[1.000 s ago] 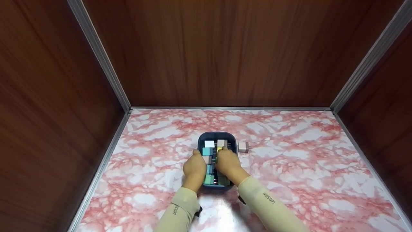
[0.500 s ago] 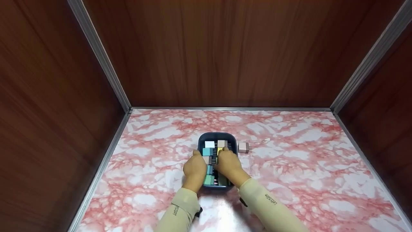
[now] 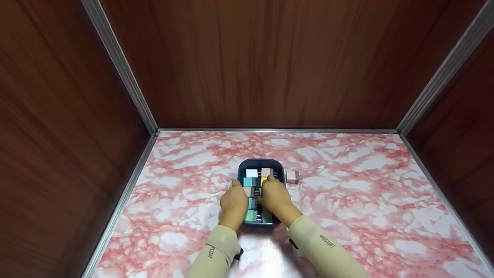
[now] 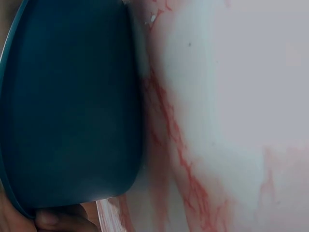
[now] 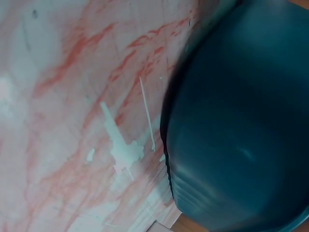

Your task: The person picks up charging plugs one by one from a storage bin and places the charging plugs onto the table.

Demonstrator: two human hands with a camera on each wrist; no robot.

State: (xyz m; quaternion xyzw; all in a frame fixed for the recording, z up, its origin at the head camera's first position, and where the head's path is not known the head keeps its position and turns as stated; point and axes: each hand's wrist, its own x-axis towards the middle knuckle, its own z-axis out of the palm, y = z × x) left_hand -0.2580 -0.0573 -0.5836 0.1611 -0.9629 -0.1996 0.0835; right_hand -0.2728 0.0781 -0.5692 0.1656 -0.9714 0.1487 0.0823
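Note:
A dark blue bin (image 3: pixel 262 162) holds plug chargers in two columns, their metal prongs showing. In the left column sit a white charger (image 3: pixel 251 173), a teal charger (image 3: pixel 250 182) and a green charger (image 3: pixel 250 216), among others. A beige charger (image 3: pixel 266 172) and a yellow charger (image 3: pixel 263 180) top the right column. My left hand (image 3: pixel 234 201) grips the bin's left side; its fingers (image 4: pixel 60 220) show against the outer wall in the left wrist view. Over the right column, my right hand (image 3: pixel 276 196) reaches in, fingers curled down around a green charger mostly hidden beneath them.
One pinkish-white charger (image 3: pixel 292 177) lies just outside the bin's right side on the red-and-white marbled table (image 3: pixel 347 193). Wood-grain panels (image 3: pixel 270 65) with metal edging rise at the back and on both sides.
My right hand has shifted very slightly right and down within the bin. The bin has barely moved, and my left hand stays on its side.

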